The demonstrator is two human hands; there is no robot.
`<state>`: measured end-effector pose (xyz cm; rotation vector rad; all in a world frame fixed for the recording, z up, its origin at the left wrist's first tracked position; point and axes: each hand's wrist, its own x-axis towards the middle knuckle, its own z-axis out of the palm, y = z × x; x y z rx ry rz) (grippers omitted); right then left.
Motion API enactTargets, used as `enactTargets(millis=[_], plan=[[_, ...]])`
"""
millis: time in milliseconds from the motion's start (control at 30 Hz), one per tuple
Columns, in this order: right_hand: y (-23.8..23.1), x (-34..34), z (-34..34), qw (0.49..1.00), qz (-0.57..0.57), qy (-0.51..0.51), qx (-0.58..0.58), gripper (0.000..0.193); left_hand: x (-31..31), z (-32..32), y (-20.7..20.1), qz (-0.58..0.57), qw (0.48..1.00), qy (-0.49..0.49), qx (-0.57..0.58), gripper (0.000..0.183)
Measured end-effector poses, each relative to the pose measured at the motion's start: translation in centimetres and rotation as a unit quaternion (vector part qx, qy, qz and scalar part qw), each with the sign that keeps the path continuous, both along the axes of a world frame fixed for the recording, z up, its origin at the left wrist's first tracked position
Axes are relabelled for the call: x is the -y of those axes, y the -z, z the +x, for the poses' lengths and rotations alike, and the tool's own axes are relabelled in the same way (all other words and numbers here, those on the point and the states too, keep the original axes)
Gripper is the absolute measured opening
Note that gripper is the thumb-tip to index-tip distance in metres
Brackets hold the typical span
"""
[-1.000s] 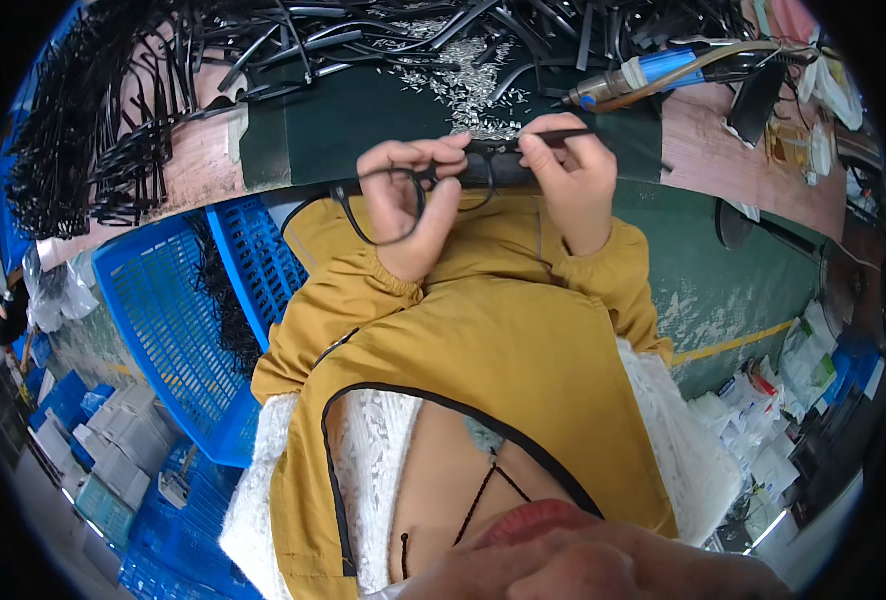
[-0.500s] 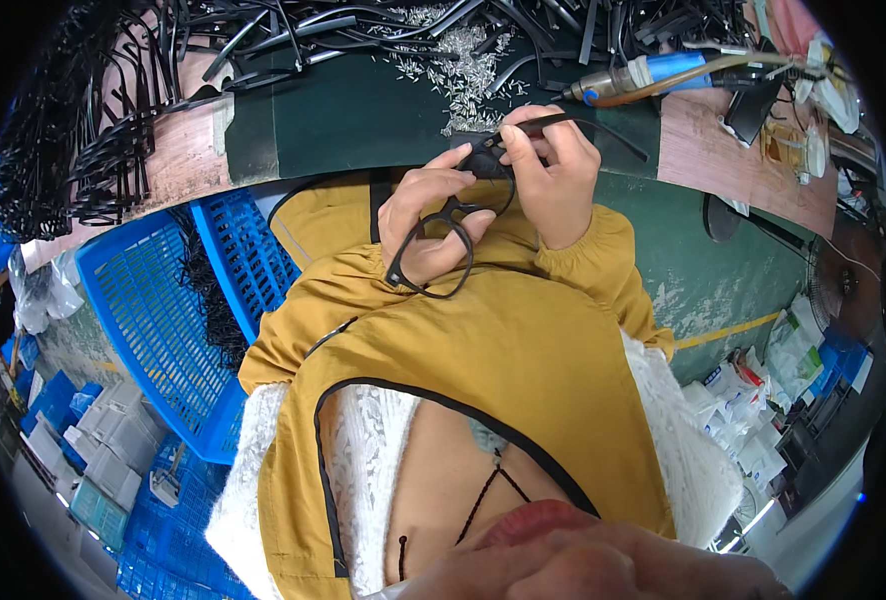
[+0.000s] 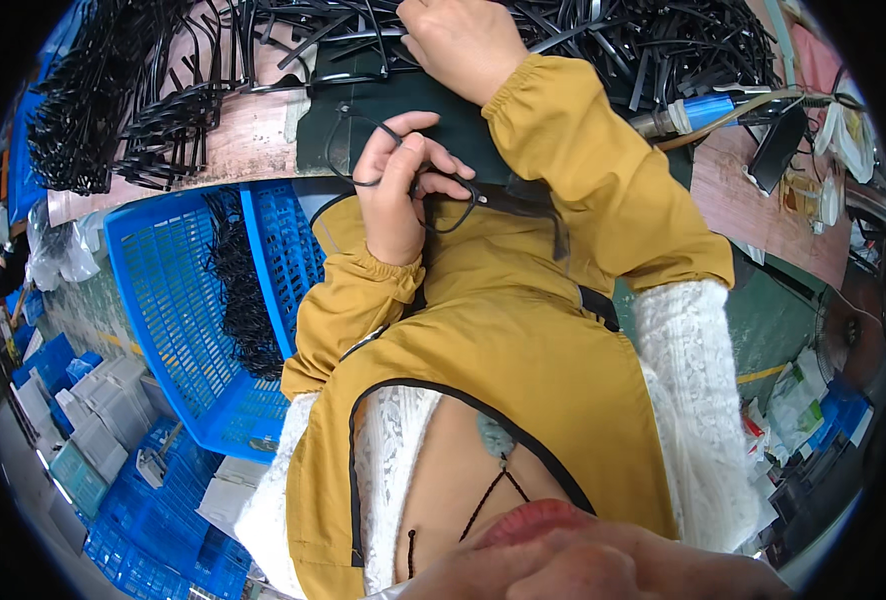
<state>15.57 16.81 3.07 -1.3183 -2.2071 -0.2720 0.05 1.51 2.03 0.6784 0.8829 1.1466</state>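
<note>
My left hand (image 3: 396, 190) is closed around a black eyeglass frame (image 3: 455, 227), above the front edge of the bench. One rim shows to the left of the fingers and the other to their right. My right hand (image 3: 468, 45) is stretched out over a pile of loose black glasses temples (image 3: 583, 35) at the back of the bench. Its fingers are bent and closed, partly cut off by the picture's upper edge. What they grip, if anything, I cannot make out.
Sets of black frames (image 3: 88, 120) stand at the left of the bench. A blue powered screwdriver (image 3: 701, 112) lies at the right, partly behind my right sleeve. Below the bench on the left is a blue basket (image 3: 148, 290) beside a bundle of black parts (image 3: 243, 310).
My right hand has let go of the eyeglass frame and reached up to the temple pile. The left hand has kept the frame, shifting it slightly. My right sleeve now covers the small screws.
</note>
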Motion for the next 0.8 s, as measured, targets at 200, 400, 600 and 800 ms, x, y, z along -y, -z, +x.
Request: enactTargets(millis=[200,400,600,800], plan=[[-3.5,5.9,4.6,0.988,-0.107,0.069,0.087,0.015,-0.3,0.0,-0.4,-0.020,0.999,0.034,-0.003,0.050],[-2.6,17.5,7.8,0.801,-0.359,0.113,-0.465,0.008,-0.3,0.5,-1.8,-0.167,0.960,0.224,-0.028,0.059],[2.1,20.5,9.0,0.788,-0.344,0.038,-0.510,0.010,2.0,3.8,-0.9,-0.285,0.881,0.375,0.039,0.046],[1.4,19.5,9.1,0.824,-0.320,0.029,-0.467,0.004,2.0,4.0,-0.7,-0.278,0.887,0.365,0.045,0.044]])
